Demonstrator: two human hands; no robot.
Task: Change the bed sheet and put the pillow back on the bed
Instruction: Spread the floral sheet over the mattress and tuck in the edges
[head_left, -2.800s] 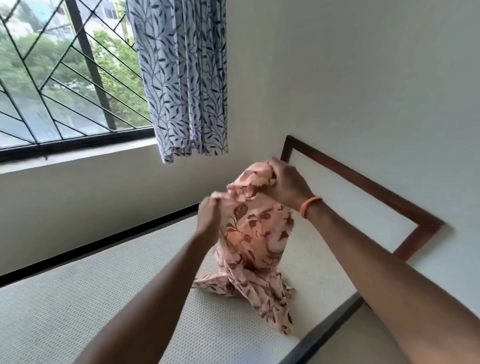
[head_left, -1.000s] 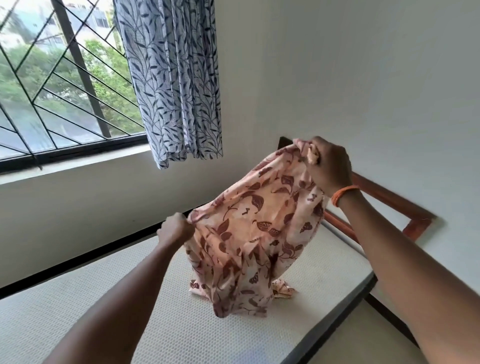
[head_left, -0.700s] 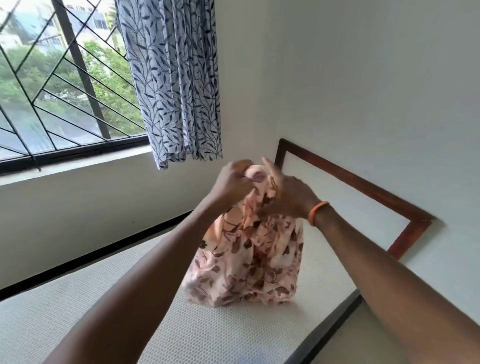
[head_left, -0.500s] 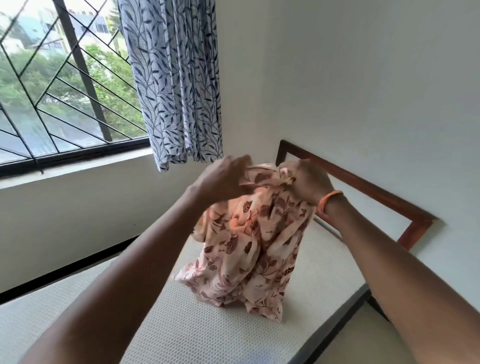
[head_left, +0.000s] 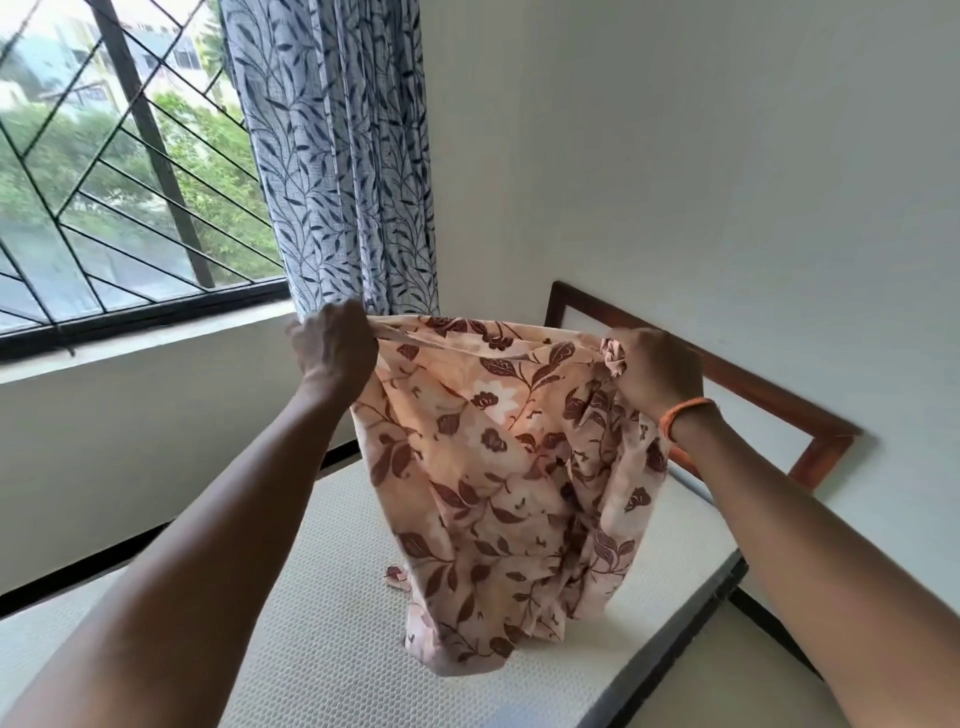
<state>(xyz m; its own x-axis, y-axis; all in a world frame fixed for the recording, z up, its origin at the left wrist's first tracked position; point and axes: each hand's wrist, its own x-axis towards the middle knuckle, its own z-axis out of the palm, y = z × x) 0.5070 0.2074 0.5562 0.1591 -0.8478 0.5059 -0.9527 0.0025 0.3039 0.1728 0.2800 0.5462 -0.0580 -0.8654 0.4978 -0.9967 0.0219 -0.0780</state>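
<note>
A: So, what's centre frame?

B: Peach bed sheet (head_left: 498, 467) w/ brown leaf-and-flower print, held up over the mattress (head_left: 291, 660). Top edge stretched between both hands; rest hangs in folds, bottom end bunched and touching the mattress surface.

A: Hands?

B: Left hand (head_left: 332, 345), fingers curled tight round the sheet's top-left edge, back of hand to camera. Right hand (head_left: 657, 371) fisted round a gathered wad at the top-right corner. Both raised at about the same height, apart, sheet pulled fairly taut between them. Orange band (head_left: 685, 413) on the right wrist.

A: And under it?

B: Mattress bare, off-white, honeycomb-textured cover, dark edging along its near-right side. No pillow visible in shot.

A: Background?

B: Wooden headboard frame (head_left: 753, 384), reddish-brown, against the white wall (head_left: 701, 156) behind the right hand, partly hidden by hand and sheet. Left of that, blue-and-white leaf-print curtain (head_left: 343, 156) hanging by the window (head_left: 104, 182); its hem sits just behind the left hand. Window has a dark diamond-pattern grille, green trees and bldgs outside, pale sill below.

A: Floor?

B: Pale strip, lower right, beside the bed edge.
</note>
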